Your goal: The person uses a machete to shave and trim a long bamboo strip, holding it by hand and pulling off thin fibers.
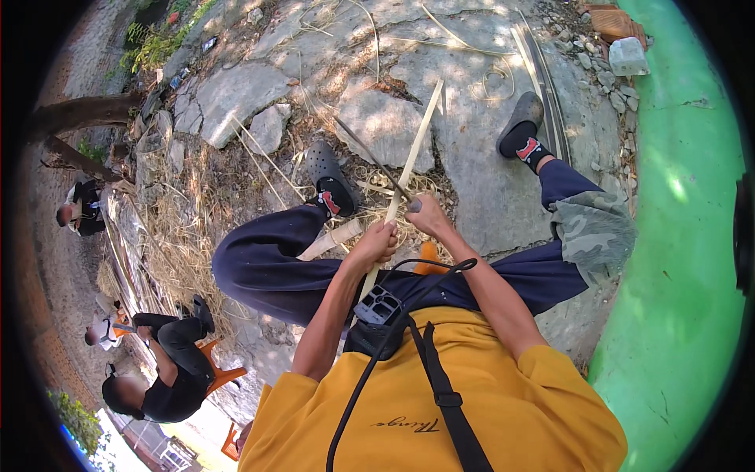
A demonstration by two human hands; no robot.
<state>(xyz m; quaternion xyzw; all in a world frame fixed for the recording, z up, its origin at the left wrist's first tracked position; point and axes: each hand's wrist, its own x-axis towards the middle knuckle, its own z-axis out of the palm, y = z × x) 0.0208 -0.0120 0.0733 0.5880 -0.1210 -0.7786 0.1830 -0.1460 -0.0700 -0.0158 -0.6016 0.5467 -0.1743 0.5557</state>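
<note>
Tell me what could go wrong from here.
The knife might slip onto the bare left hand, which grips the pale strip close to where the blade crosses it.
The blade also extends beside the left shoe, so a stray stroke from the right hand could catch that foot.
The black cable loops near the right forearm and may snag.

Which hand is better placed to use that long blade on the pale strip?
Probably the right hand: it grips the long blade by its handle, across the pale strip. The left hand is busy holding the strip.
</note>
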